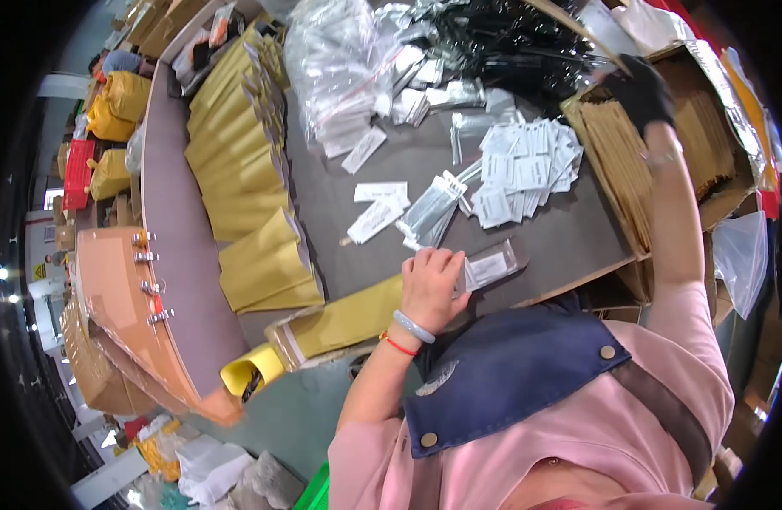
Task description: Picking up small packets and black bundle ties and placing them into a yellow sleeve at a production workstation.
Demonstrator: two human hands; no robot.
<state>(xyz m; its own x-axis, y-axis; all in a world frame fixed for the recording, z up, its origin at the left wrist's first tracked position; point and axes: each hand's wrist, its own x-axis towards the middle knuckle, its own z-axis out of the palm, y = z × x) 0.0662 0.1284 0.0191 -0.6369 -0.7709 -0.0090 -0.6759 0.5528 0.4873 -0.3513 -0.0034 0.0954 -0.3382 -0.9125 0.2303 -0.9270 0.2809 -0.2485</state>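
Note:
My left hand (433,285), bare with a bracelet and a red cord at the wrist, lies with bent fingers over the near edge of the table. It grips a clear plastic packet (493,265) with a white label inside. A long gold sleeve (353,321) extends leftward from under this hand. At the far right, my right hand (642,95) wears a black glove and is closed around the end of a thin tan strip (578,30), seen edge-on. Below that hand stands a cardboard box holding brown envelopes (612,166).
Overlapping gold sleeves (242,153) line the table's left side. White square sachets (527,166), silvery packets (433,208) and white slim packets (378,217) lie mid-table. Behind are clear bags (336,68) and black plastic wrappers (518,51). A yellow tube (253,371) sits at the near left corner.

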